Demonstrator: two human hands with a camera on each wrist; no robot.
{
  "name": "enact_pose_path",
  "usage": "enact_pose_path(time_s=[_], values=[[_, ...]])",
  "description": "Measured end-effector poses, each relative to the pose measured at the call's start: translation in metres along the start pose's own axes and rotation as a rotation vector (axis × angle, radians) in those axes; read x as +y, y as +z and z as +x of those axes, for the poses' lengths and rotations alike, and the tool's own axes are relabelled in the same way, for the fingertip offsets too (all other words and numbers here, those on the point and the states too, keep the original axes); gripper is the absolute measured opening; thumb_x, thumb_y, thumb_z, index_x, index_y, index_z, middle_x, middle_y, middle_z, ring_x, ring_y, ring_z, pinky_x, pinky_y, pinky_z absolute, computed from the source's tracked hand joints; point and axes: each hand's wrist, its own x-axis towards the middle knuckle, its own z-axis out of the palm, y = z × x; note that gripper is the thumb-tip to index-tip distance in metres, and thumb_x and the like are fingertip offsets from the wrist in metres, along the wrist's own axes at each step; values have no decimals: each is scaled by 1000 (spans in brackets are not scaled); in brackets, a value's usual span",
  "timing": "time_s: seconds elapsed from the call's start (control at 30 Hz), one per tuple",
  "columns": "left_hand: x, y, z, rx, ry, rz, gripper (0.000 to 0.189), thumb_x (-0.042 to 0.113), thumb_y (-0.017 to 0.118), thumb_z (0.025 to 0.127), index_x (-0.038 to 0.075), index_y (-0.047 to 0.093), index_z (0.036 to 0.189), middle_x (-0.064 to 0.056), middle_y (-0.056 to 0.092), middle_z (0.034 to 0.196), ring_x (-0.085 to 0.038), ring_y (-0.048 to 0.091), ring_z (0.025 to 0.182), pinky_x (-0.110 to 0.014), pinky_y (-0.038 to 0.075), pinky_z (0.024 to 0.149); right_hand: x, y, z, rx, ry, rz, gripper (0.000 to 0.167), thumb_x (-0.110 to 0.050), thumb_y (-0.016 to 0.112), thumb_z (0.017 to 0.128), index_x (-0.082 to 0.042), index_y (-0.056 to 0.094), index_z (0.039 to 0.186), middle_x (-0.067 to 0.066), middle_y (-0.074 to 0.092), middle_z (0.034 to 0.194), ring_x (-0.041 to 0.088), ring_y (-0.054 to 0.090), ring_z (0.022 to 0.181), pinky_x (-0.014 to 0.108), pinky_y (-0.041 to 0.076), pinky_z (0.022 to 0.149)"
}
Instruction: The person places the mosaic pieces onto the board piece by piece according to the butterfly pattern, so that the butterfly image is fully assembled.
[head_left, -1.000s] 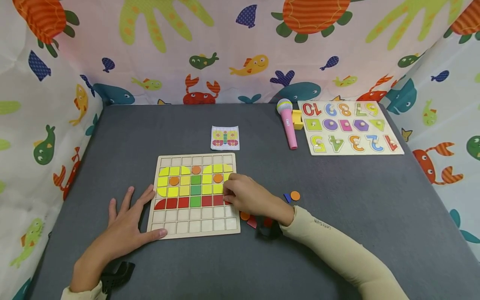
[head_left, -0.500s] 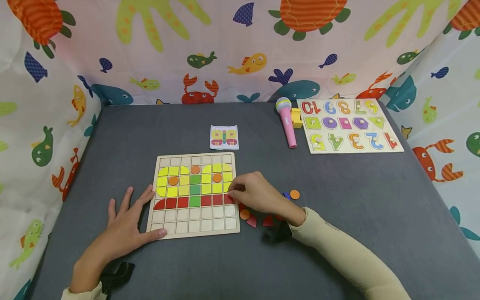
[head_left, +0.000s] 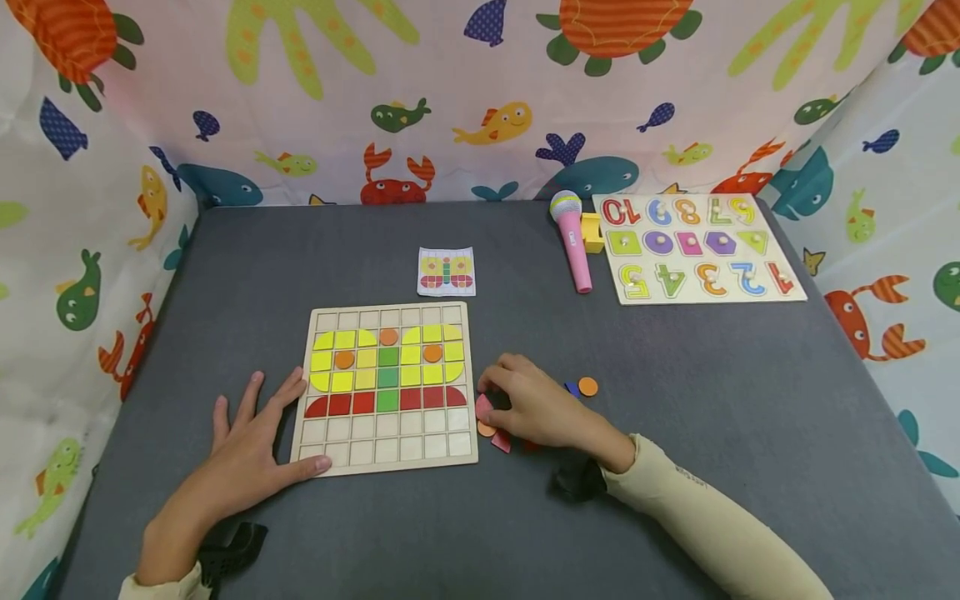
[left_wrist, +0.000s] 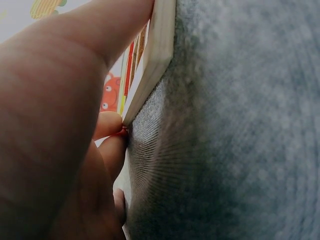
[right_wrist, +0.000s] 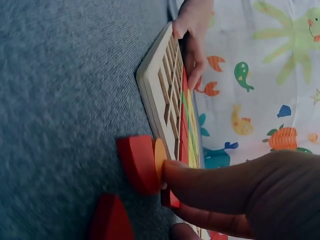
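A wooden grid board (head_left: 382, 452) lies before me, filled with yellow, orange, green and red pieces in a butterfly-like pattern; its lowest two rows hold no pieces. My left hand (head_left: 243, 471) rests spread at the board's left side, thumb on the near-left corner and fingertips along the edge. Just off the right edge, my right hand (head_left: 543, 404) pinches a red piece (head_left: 483, 406) between thumb and fingers. Under and beside that hand lie an orange disc (right_wrist: 159, 160) and a red curved-edge piece (right_wrist: 139, 165), with another red piece (right_wrist: 111, 220) nearer the wrist camera.
A small butterfly picture card (head_left: 446, 272) lies behind the board. Farther right are a pink toy microphone (head_left: 573, 246), a yellow block (head_left: 592, 233) and a number puzzle board (head_left: 705, 287). An orange disc (head_left: 588, 387) and a blue piece (head_left: 572, 388) lie beyond my right hand.
My right hand has left the board's right edge, where a red rounded piece now shows in the row's end cell, and moved right to pinch another red piece. The left hand stays put.
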Motion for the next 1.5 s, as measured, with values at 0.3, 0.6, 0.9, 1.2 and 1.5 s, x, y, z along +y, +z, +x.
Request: enact_pose_path(time_s=[0.3,0.6,0.9,1.2,1.5], values=[[1,-1,0,-1,-6,0,126,70,83,82,12,17,173,-21,13,177,-51,-13,159,-74,-25,113,-1,3,1,26,43,133,17,-6,80,96,-9,64,102,-3,61,91,16,55,85,32,52,73],[0,0,2,-2,-7,6,126,71,83,81,12,18,173,-24,14,176,-53,-10,159,-74,-24,113,-2,-11,12,97,-3,329,10,2,71,100,-7,70,105,-2,70,90,14,63,79,31,56,73],[0,-1,1,0,-6,-7,126,70,83,81,11,19,172,-21,13,177,-52,-11,159,-73,-25,113,-27,-17,50,35,-54,494,13,4,67,101,3,72,113,6,71,100,21,66,88,32,59,81],[1,1,2,-8,-13,1,126,73,82,81,10,21,172,-20,13,177,-53,-11,159,-73,-25,113,-55,5,92,-64,-171,450,15,1,71,101,2,77,116,3,73,105,14,63,93,26,56,87],[0,-1,1,4,13,9,122,71,81,83,11,23,171,-17,14,178,-53,-10,159,-75,-24,112,-85,26,124,-178,-319,342,20,8,69,98,2,79,114,13,76,106,11,64,90,19,53,86]])
